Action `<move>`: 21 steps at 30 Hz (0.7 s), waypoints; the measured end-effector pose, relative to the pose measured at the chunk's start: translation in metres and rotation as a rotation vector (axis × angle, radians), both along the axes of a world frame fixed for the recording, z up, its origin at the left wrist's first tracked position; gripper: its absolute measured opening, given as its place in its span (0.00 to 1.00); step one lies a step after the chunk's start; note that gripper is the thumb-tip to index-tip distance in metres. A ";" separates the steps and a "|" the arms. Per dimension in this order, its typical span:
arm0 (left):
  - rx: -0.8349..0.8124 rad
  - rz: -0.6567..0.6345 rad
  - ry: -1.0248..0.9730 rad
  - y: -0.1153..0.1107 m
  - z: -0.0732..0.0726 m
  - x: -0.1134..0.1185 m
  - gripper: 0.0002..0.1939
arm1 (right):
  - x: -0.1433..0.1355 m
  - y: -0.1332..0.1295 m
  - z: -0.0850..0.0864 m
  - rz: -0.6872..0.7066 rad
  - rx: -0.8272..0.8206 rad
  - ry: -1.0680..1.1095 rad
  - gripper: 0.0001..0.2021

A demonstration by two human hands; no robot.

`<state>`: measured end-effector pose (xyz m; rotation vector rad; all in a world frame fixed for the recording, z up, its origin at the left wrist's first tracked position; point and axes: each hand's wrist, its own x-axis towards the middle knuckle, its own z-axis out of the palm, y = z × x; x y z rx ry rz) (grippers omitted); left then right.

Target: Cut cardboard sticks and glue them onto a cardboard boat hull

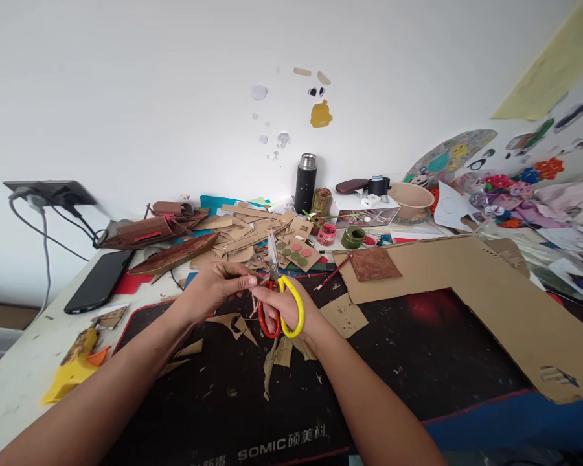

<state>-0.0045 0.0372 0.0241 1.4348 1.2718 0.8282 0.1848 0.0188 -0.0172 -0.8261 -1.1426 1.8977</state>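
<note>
My right hand (pixel 291 307) is closed around scissors (pixel 290 305) with one red and one yellow handle loop. Their metal blades point away from me, toward the far side of the desk. My left hand (pixel 223 285) is pinched closed, its fingertips meeting those of my right hand. Whatever sits between the left fingertips is too small to make out. A thin pale strip (pixel 253 304) hangs just below them. Under the hands, torn cardboard scraps (pixel 234 325) lie on a black desk mat (pixel 214 395).
Cardboard pieces (pixel 243 233) are heaped behind the hands, beside brown model boats (pixel 175 254). A black flask (pixel 306 184) and small paint jars (pixel 354 237) stand at the back. A large cardboard sheet (pixel 495 285) covers the right; a yellow glue gun (pixel 75 369) and phone (pixel 100 281) lie left.
</note>
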 end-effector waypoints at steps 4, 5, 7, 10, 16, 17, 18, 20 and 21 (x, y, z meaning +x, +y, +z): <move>0.044 -0.066 0.026 0.001 0.004 -0.001 0.26 | 0.001 0.002 -0.001 0.031 0.018 -0.024 0.28; 0.043 -0.085 0.020 0.000 0.004 -0.001 0.26 | 0.001 0.002 -0.002 0.046 0.023 -0.034 0.29; 0.030 -0.114 0.006 0.000 0.005 -0.001 0.26 | 0.002 0.003 -0.004 0.088 0.027 -0.056 0.29; -0.004 -0.141 -0.033 0.000 0.006 0.000 0.25 | 0.003 0.003 -0.007 0.124 0.018 -0.073 0.29; -0.026 -0.142 -0.102 -0.001 0.008 0.000 0.19 | 0.001 0.002 -0.008 0.123 0.007 -0.079 0.28; -0.025 -0.127 -0.102 -0.001 0.008 0.000 0.19 | 0.001 0.002 -0.008 0.118 0.002 -0.079 0.28; -0.024 -0.110 -0.099 -0.001 0.008 0.000 0.20 | 0.001 0.003 -0.007 0.113 -0.001 -0.078 0.28; -0.025 -0.075 -0.092 -0.002 0.007 0.001 0.21 | 0.001 0.003 -0.007 0.096 0.008 -0.076 0.28; -0.028 -0.061 -0.092 -0.002 0.006 0.001 0.21 | 0.001 0.004 -0.007 0.087 0.017 -0.076 0.28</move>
